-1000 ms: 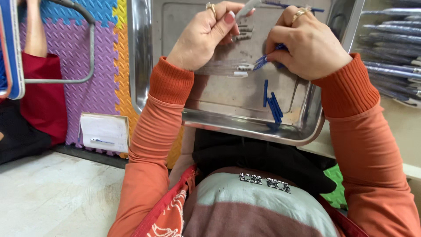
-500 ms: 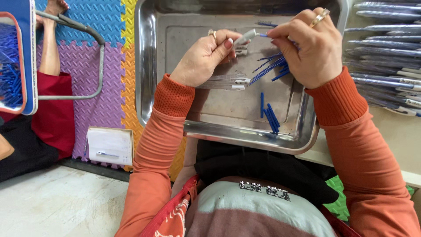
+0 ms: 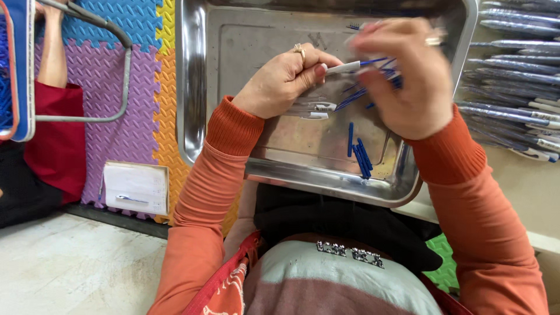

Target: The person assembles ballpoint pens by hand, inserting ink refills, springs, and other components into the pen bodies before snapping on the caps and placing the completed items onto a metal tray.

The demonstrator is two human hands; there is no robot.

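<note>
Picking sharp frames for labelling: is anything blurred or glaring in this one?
Head view: right hand is smeared by motion blur; left hand and clear pen barrel stay sharp; steel tray shows soft glare along its rim, nothing washed out.

a steel tray (image 3: 198, 116) rests across the person's lap, its rim bright and its floor dull; on it lie a few loose blue refills (image 3: 360, 156) near the right corner and clear pen barrels (image 3: 315, 109) at the middle; left of it, foam floor mats (image 3: 125, 64) in purple, blue and yellow carry a small white pad (image 3: 135, 188).
</note>
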